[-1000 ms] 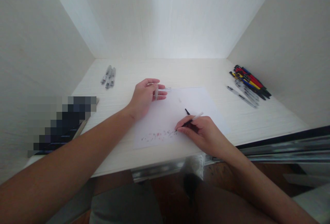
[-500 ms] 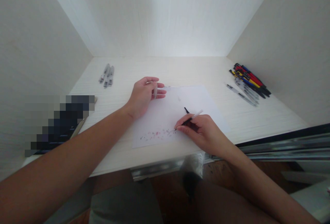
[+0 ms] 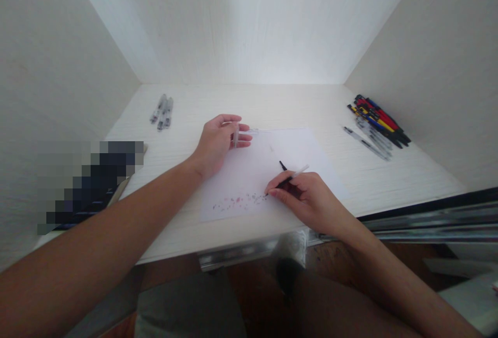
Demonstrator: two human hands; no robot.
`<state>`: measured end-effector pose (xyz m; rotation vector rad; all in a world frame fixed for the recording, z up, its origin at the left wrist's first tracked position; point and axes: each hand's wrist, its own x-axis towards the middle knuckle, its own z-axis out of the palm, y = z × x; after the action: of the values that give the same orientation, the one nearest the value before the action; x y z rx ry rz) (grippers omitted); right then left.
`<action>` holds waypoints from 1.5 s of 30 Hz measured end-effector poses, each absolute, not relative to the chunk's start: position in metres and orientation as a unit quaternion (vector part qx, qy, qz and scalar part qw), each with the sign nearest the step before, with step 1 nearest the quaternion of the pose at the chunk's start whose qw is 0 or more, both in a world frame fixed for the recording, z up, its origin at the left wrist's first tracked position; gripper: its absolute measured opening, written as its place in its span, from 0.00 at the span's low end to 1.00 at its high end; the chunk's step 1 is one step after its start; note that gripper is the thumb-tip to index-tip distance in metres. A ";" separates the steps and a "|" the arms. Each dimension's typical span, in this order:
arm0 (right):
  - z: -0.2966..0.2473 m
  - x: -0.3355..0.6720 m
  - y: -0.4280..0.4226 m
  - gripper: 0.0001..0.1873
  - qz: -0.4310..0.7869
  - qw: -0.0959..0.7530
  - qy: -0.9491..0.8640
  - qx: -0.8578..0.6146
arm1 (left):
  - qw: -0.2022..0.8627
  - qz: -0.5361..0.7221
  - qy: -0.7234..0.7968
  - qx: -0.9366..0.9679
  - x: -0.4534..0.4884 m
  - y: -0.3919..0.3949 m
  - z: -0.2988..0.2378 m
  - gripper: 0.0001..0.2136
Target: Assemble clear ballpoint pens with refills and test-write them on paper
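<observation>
A sheet of white paper (image 3: 249,164) lies on the desk, with small dark and reddish marks along its near edge. My right hand (image 3: 311,198) is closed in a pinch around a thin pen refill (image 3: 299,171), dark toward the tip and whitish at its upper end. The refill's tip meets the paper beside the marks. A short black piece (image 3: 282,165) shows just behind my right fingers; whether it is held or lying there I cannot tell. Over the paper's far left part, my left hand (image 3: 220,138) is half curled, its thumb against a clear pen barrel (image 3: 236,136). Another clear part sticks out near those fingertips.
Several clear pen parts (image 3: 162,112) lie at the back left of the desk. At the right is a pile of coloured and clear pens (image 3: 377,120), with a clear pen (image 3: 364,142) beside it. A pixelated dark object (image 3: 105,187) stands at left. Walls enclose three sides.
Almost nothing differs. The whole view has shifted very slightly, and both hands keep the same grips and places over the paper.
</observation>
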<state>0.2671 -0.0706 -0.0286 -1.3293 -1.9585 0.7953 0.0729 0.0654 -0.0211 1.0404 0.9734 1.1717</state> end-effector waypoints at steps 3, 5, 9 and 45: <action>-0.028 0.267 -0.071 0.10 0.297 0.322 -0.744 -0.505 | 0.607 0.505 0.418 0.448 0.073 0.065 -0.021 0.08; -0.027 0.266 -0.071 0.09 0.298 0.321 -0.743 -0.505 | 0.608 0.505 0.414 0.451 0.073 0.066 -0.022 0.08; -0.026 0.266 -0.072 0.09 0.293 0.317 -0.745 -0.508 | 0.606 0.507 0.415 0.452 0.072 0.068 -0.025 0.08; -0.027 0.268 -0.074 0.08 0.308 0.315 -0.728 -0.526 | 0.588 0.511 0.416 0.469 0.071 0.062 -0.022 0.11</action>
<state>0.2679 -0.0738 -0.0266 -1.3847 -1.9173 0.8118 0.0709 0.0624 -0.0218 1.0926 0.9694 1.1892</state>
